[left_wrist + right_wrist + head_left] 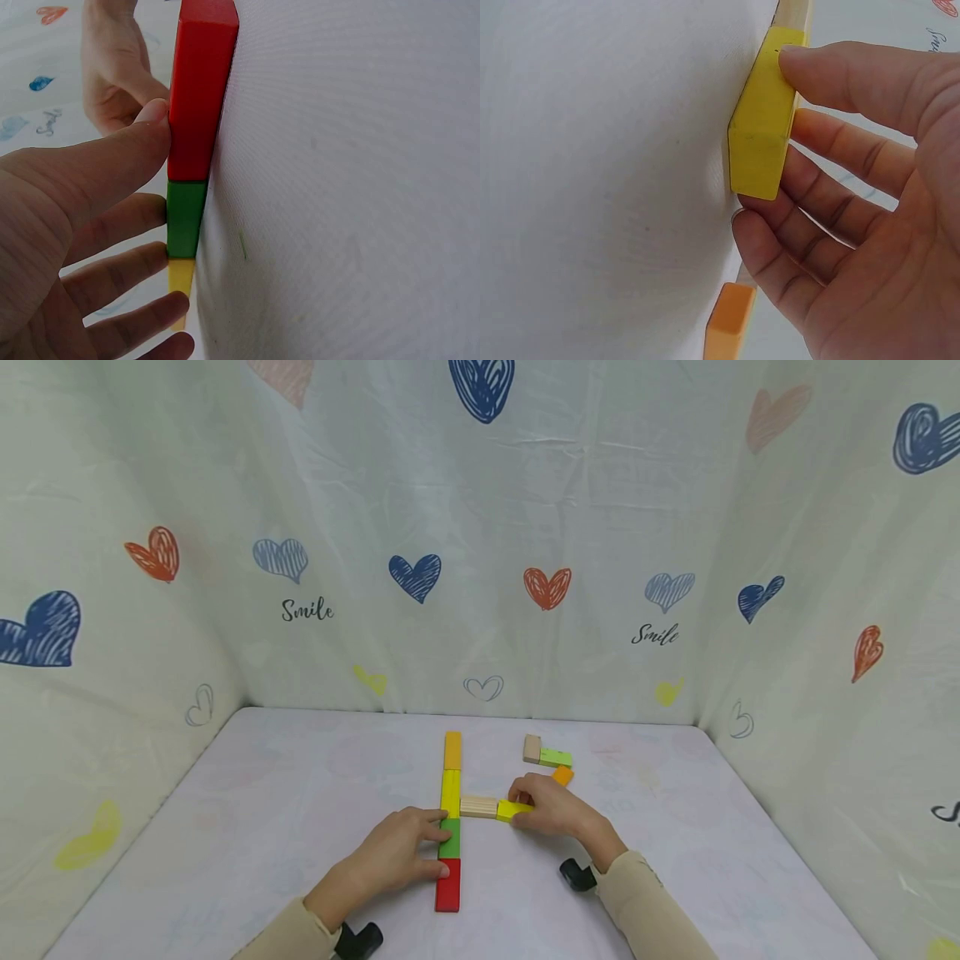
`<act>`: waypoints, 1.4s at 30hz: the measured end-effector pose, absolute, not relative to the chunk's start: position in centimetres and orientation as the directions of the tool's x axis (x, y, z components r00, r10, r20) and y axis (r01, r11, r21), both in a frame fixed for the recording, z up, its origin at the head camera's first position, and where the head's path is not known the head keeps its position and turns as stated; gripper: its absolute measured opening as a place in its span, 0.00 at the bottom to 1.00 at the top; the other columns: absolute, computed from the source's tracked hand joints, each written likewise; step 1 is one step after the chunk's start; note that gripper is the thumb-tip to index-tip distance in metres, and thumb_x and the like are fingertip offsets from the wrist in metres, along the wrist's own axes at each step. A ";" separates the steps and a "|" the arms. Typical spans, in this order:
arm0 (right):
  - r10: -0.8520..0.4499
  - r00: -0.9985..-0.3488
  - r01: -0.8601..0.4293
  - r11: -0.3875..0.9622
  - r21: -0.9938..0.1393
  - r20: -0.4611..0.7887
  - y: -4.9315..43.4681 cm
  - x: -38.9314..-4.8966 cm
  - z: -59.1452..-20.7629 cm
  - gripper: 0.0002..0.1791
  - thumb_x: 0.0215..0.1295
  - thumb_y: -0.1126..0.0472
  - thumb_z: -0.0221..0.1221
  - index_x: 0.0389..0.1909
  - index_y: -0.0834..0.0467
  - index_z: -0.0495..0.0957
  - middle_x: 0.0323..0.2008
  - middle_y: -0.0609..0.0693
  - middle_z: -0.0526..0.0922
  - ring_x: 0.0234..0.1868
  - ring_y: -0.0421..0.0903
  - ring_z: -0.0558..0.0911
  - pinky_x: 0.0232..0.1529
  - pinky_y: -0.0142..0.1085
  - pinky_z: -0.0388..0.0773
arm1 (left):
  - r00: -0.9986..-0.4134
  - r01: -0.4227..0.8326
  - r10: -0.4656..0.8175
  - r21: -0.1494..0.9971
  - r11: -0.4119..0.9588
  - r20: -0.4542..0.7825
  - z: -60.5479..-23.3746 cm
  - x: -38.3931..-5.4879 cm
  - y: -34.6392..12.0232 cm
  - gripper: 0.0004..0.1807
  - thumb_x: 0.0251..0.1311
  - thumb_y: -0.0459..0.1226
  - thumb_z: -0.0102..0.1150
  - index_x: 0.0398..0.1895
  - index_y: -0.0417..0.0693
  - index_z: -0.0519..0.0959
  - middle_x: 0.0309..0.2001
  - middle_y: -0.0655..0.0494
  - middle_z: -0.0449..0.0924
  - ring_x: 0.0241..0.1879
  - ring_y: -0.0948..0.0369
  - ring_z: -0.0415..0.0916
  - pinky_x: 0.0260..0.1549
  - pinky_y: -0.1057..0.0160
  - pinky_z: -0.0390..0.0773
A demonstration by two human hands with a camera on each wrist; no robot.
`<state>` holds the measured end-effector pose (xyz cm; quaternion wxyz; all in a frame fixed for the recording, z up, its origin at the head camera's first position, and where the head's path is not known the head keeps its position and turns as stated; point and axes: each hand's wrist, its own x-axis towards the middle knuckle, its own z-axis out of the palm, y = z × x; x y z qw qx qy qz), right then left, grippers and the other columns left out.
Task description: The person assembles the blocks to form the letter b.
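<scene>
The yellow block (512, 811) is in your right hand (558, 812), its grip clamped with the thumb on the near face and fingers on the far one. It lies sideways on or just above the tabletop (525, 893), its long axis roughly in line with the wooden block (477, 807). That alignment looks like what matters: the wooden block lies directly left of your right grip, end to end with the yellow one, touching or just beside it. Your right hand is nearer this joint.

The wooden block's other end meets an upright column: red block (447, 887), green block (449, 839), second yellow block (451, 789) and amber block (452, 750). Your left hand (401, 850) clamps nothing; its spread fingers and thumb rest along the column's left side.

Beyond your right hand sit an orange block (562, 775), a lime block (556, 757) and a beige block (532, 748).
</scene>
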<state>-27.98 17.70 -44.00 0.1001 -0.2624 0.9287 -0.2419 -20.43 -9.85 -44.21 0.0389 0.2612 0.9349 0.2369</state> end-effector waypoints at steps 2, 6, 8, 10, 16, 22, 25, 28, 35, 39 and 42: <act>-0.536 -0.842 -0.439 0.745 -0.503 -0.060 17.7 -28.0 -44.0 0.12 0.55 0.61 0.68 0.40 0.55 0.79 0.32 0.43 0.74 0.34 0.42 0.72 0.38 0.36 0.71 | -0.862 0.467 0.505 0.466 0.751 0.049 -44.2 -20.4 -9.8 0.26 0.46 0.48 0.73 0.50 0.51 0.84 0.58 0.53 0.76 0.57 0.50 0.71 0.53 0.49 0.73; -0.532 -0.844 -0.435 0.749 -0.499 -0.063 17.6 -28.0 -43.9 0.12 0.55 0.61 0.67 0.40 0.54 0.79 0.31 0.42 0.74 0.34 0.42 0.72 0.39 0.36 0.72 | -0.868 0.451 0.496 0.474 0.756 0.035 -44.3 -20.4 -9.8 0.26 0.46 0.48 0.73 0.50 0.52 0.84 0.59 0.54 0.76 0.57 0.51 0.71 0.54 0.48 0.73; -0.531 -0.845 -0.434 0.751 -0.498 -0.065 17.6 -28.1 -43.9 0.12 0.55 0.60 0.67 0.40 0.54 0.79 0.31 0.42 0.74 0.34 0.42 0.72 0.38 0.35 0.72 | -0.870 0.444 0.492 0.477 0.759 0.028 -44.2 -20.4 -9.8 0.26 0.46 0.48 0.73 0.50 0.52 0.84 0.59 0.54 0.76 0.57 0.51 0.71 0.54 0.48 0.72; -0.527 -0.846 -0.426 0.755 -0.499 -0.074 17.6 -28.1 -43.8 0.13 0.55 0.60 0.67 0.41 0.54 0.79 0.32 0.42 0.74 0.35 0.42 0.72 0.39 0.36 0.72 | -0.872 0.439 0.489 0.480 0.760 0.023 -44.2 -20.4 -9.8 0.26 0.46 0.48 0.73 0.50 0.52 0.84 0.59 0.54 0.76 0.57 0.51 0.70 0.54 0.48 0.72; -0.513 -0.854 -0.405 0.761 -0.506 -0.087 17.8 -28.0 -43.4 0.19 0.55 0.57 0.67 0.48 0.55 0.78 0.35 0.44 0.76 0.37 0.43 0.73 0.41 0.39 0.73 | -0.871 0.441 0.491 0.482 0.757 0.024 -44.1 -20.4 -9.8 0.26 0.46 0.48 0.73 0.50 0.51 0.84 0.59 0.54 0.75 0.57 0.51 0.70 0.54 0.48 0.72; -0.477 -0.875 -0.368 0.765 -0.528 -0.080 18.5 -28.4 -43.1 0.20 0.55 0.54 0.68 0.48 0.56 0.78 0.38 0.45 0.77 0.38 0.44 0.74 0.40 0.39 0.73 | -0.874 0.430 0.486 0.482 0.764 0.009 -44.1 -20.3 -9.7 0.26 0.46 0.49 0.73 0.51 0.53 0.83 0.59 0.54 0.75 0.57 0.51 0.70 0.54 0.48 0.72; -0.442 -0.895 -0.338 0.768 -0.544 -0.067 19.0 -28.7 -42.8 0.19 0.56 0.54 0.67 0.47 0.56 0.79 0.38 0.46 0.78 0.38 0.43 0.73 0.41 0.39 0.73 | -0.877 0.422 0.481 0.481 0.768 0.001 -44.1 -20.4 -9.7 0.26 0.46 0.49 0.73 0.51 0.53 0.83 0.59 0.55 0.75 0.57 0.52 0.70 0.54 0.48 0.72; -0.411 -0.911 -0.324 0.763 -0.559 -0.033 19.6 -29.1 -42.8 0.18 0.56 0.55 0.67 0.46 0.57 0.79 0.37 0.47 0.78 0.39 0.44 0.74 0.42 0.39 0.74 | -0.877 0.418 0.480 0.483 0.769 -0.005 -44.1 -20.4 -9.6 0.26 0.46 0.49 0.73 0.51 0.53 0.83 0.59 0.55 0.75 0.57 0.51 0.70 0.54 0.48 0.72; -0.327 -0.945 -0.285 0.772 -0.568 0.030 20.9 -30.1 -43.3 0.18 0.57 0.56 0.67 0.48 0.57 0.80 0.42 0.49 0.79 0.42 0.46 0.75 0.47 0.41 0.75 | -0.883 0.398 0.468 0.487 0.777 -0.025 -44.1 -20.4 -9.5 0.27 0.46 0.50 0.73 0.51 0.54 0.83 0.59 0.56 0.75 0.57 0.52 0.70 0.54 0.48 0.73; -0.291 -0.956 -0.264 0.788 -0.556 0.042 21.6 -30.8 -43.7 0.19 0.57 0.57 0.67 0.49 0.57 0.80 0.44 0.50 0.79 0.44 0.47 0.75 0.50 0.44 0.75 | -0.887 0.387 0.461 0.489 0.782 -0.036 -44.2 -20.4 -9.5 0.27 0.45 0.50 0.73 0.51 0.55 0.83 0.59 0.57 0.75 0.57 0.52 0.70 0.54 0.48 0.73; -0.270 -0.962 -0.247 0.796 -0.552 0.041 22.0 -31.2 -43.8 0.18 0.57 0.57 0.67 0.48 0.57 0.80 0.44 0.50 0.79 0.45 0.48 0.75 0.52 0.46 0.74 | -0.889 0.384 0.456 0.483 0.787 -0.036 -44.3 -20.4 -9.6 0.27 0.45 0.50 0.73 0.51 0.56 0.83 0.59 0.57 0.75 0.58 0.53 0.69 0.54 0.48 0.73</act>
